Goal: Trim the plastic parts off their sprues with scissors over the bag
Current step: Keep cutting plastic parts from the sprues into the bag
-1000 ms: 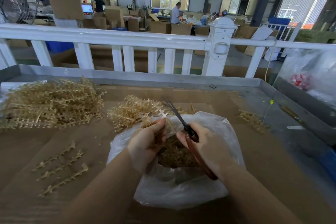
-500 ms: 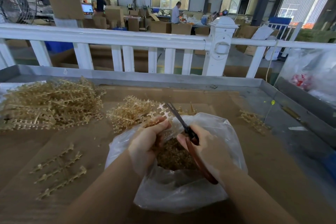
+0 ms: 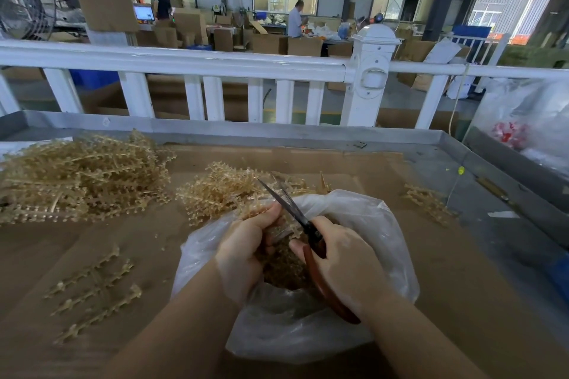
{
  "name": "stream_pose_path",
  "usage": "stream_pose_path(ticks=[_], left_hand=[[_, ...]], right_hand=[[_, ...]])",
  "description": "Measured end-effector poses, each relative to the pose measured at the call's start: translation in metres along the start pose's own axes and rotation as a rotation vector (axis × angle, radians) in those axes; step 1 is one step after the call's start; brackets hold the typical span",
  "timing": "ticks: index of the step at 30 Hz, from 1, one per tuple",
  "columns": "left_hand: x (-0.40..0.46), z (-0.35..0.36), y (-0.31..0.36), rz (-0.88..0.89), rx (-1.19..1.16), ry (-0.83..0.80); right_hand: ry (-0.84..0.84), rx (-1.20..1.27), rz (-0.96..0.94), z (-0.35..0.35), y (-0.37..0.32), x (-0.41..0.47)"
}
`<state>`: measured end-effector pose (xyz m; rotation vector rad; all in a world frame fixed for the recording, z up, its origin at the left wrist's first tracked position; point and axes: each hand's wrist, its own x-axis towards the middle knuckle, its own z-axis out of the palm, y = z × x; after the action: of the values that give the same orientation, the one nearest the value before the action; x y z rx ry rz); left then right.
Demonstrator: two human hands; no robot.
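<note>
Left hand [image 3: 243, 251] pinching sprue [image 3: 261, 212] over bag [image 3: 378, 224] mouth. Right hand [image 3: 345, 258] gripping scissors [image 3: 289, 209] by red handles, blades slightly parted, tips up and away, just beside sprue. Bag on table [image 3: 455, 301], trimmed parts [image 3: 283, 268] heaped inside. Untrimmed pile [image 3: 228, 191] just behind bag, bigger pile [image 3: 80, 172] far left.

Step, by judgement: mid-trim, lining up cut. Next: slip blades round part's joint, snip, let part drop into bag; keep left fingertips away from blades.
</note>
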<state>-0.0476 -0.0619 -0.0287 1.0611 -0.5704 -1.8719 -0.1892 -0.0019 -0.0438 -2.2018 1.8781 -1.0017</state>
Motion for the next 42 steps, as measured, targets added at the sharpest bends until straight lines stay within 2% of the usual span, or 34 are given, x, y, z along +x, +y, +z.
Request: stream_pose_path(ticks=[14,28,42], left_hand=[[0.0002,-0.0047,0.0005,0.007,0.119,0.000],[-0.0018,-0.0021,-0.0014,-0.001,0.155,-0.022],[-0.0023,-0.0032,-0.0006,-0.034,0.261,0.034]], right_hand=[[-0.069,0.005,0.008,-0.0048,0.0020,0.0016],[-0.052,-0.065,-0.002,0.0023,-0.0025,0.0056],[-0.049,-0.090,-0.013,0.0025,0.0014,0.0051]])
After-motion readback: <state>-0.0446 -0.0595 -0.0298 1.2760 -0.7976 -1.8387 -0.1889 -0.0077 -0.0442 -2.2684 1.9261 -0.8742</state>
